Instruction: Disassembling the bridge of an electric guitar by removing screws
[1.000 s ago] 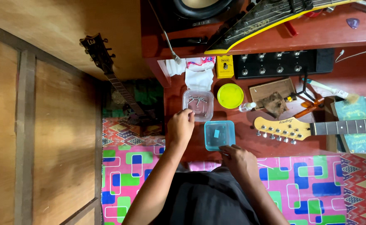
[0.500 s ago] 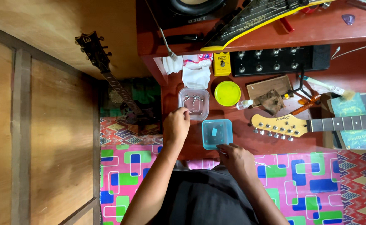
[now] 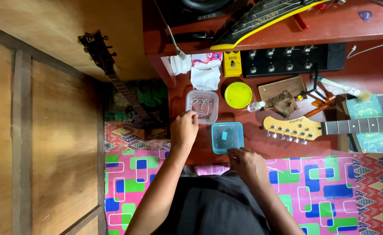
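Head view: the red worktop (image 3: 374, 74) is seen from above, with both arms reaching forward onto it. The left hand (image 3: 184, 129) is set at the near edge of a clear plastic box (image 3: 202, 106), its fingers curled and brought together at the rim; whether something small is pinched between them cannot be told. Thin metal pieces are seen lying inside that box. The right hand (image 3: 248, 163) is placed at the near edge of a blue plastic box (image 3: 227, 137), which sits just beside and nearer than the clear one; its fingers are bent over the rim, and nothing is seen held in them. A small pale piece is seen on the blue box. Beyond the left hand lie a white cloth (image 3: 205, 76) and a yellow pedal (image 3: 232, 64); beyond the right hand a round yellow-green lid (image 3: 238, 95) is seen, and to its right the headstock of a guitar (image 3: 298, 127) is laid across the worktop. Judged from this, both boxes are open and the small parts are only being handled; the guitar is left untouched.
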